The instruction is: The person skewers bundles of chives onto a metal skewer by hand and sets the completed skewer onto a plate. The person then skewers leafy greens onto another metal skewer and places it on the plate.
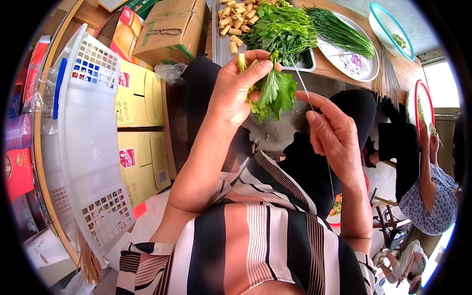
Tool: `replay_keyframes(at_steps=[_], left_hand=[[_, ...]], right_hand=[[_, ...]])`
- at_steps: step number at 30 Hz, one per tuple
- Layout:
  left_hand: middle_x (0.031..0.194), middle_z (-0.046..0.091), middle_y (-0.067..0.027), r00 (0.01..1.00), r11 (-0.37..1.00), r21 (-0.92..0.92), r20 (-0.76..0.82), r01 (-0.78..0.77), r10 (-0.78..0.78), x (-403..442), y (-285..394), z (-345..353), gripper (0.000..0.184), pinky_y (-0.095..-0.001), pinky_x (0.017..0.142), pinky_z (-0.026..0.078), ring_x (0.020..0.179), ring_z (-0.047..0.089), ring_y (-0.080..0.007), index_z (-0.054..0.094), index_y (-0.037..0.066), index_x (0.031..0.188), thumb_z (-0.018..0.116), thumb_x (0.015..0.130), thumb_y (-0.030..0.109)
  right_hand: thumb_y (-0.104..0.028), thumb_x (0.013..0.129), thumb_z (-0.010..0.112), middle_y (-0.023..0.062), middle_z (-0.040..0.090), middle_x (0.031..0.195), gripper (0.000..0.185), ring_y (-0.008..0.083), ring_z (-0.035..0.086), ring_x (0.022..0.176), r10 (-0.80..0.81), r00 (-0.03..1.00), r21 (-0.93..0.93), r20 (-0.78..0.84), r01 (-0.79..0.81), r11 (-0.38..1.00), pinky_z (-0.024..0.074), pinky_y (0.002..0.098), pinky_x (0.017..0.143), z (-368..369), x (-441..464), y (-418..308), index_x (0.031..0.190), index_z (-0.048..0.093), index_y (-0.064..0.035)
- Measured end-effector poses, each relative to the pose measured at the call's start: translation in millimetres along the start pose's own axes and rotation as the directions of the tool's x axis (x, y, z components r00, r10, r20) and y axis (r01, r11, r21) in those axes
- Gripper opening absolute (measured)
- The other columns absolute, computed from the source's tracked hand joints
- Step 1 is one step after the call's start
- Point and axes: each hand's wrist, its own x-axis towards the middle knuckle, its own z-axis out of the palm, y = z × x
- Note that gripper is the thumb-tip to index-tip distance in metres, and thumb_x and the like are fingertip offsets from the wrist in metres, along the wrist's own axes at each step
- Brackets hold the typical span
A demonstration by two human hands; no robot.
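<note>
My left hand (238, 86) is closed around a small bunch of leafy celery (275, 93), with pale cut stems poking up by the thumb. Between the thumb and bent fingers of my right hand (334, 125) is a long thin skewer (304, 87), its upper end slanting toward the celery. Whether its tip touches the leaves I cannot tell. Beyond my hands, a metal tray (309, 67) holds a pile of leafy greens (285, 32) and several tan cylindrical pieces (238, 18). Beside it, long green chives (341, 32) lie on a flowered oval plate (355, 63).
More skewers (386, 73) lie at the table's right edge, near a teal-rimmed basin (381, 22). At right, a co-worker's hands (427, 135) are by a red-rimmed bowl (417, 105). A white plastic basket (81, 132), yellow cartons (140, 93) and a cardboard box (169, 42) stand left.
</note>
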Motion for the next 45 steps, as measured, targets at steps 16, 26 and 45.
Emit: replay_keyframes(at_steps=[16, 26, 45], left_hand=[[0.095, 0.067, -0.0144, 1.000, 0.997, -0.078, 0.014, -0.015, 0.016, 0.2, -1.7, -0.1, 0.018, -0.0316, 0.079, 0.053, 0.086, 0.065, -0.0191, 0.059, 0.005, 0.101, 0.066, 0.085, 0.010], [0.091, 0.066, -0.0121, 0.997, 0.990, -0.140, 0.076, -0.003, 0.014, -1.1, 1.4, -0.4, 0.015, -0.0314, 0.079, 0.052, 0.086, 0.063, -0.0187, 0.060, 0.005, 0.098, 0.066, 0.085, 0.010], [0.088, 0.066, -0.0103, 0.983, 0.990, -0.052, 0.138, 0.131, -0.122, -4.7, 11.5, -3.1, 0.023, -0.0278, 0.073, 0.052, 0.079, 0.064, -0.0160, 0.060, 0.004, 0.104, 0.068, 0.084, 0.013]], right_hand=[[-0.008, 0.093, 0.052, 0.0019, 0.037, 0.055, 0.025, 0.0052, 0.034, 0.051, -0.015, 0.999, -0.103, -0.030, 0.012, 0.995, 0.0327, 0.0241, 0.047, 5.1, 0.7, -0.9, 0.116, 0.061, -0.0010], [-0.008, 0.093, 0.051, 0.0011, 0.038, 0.054, 0.025, 0.0050, 0.034, 0.051, -0.005, 1.000, -0.102, -0.014, 0.004, 0.995, 0.0329, 0.0236, 0.047, 5.2, 0.7, -3.2, 0.116, 0.061, -0.0011], [-0.008, 0.094, 0.049, -0.0035, 0.037, 0.054, 0.026, 0.0018, 0.032, 0.051, -0.004, 1.000, -0.078, 0.022, 0.005, 0.997, 0.0283, 0.0208, 0.046, 0.3, -2.9, 0.5, 0.116, 0.061, -0.0018]])
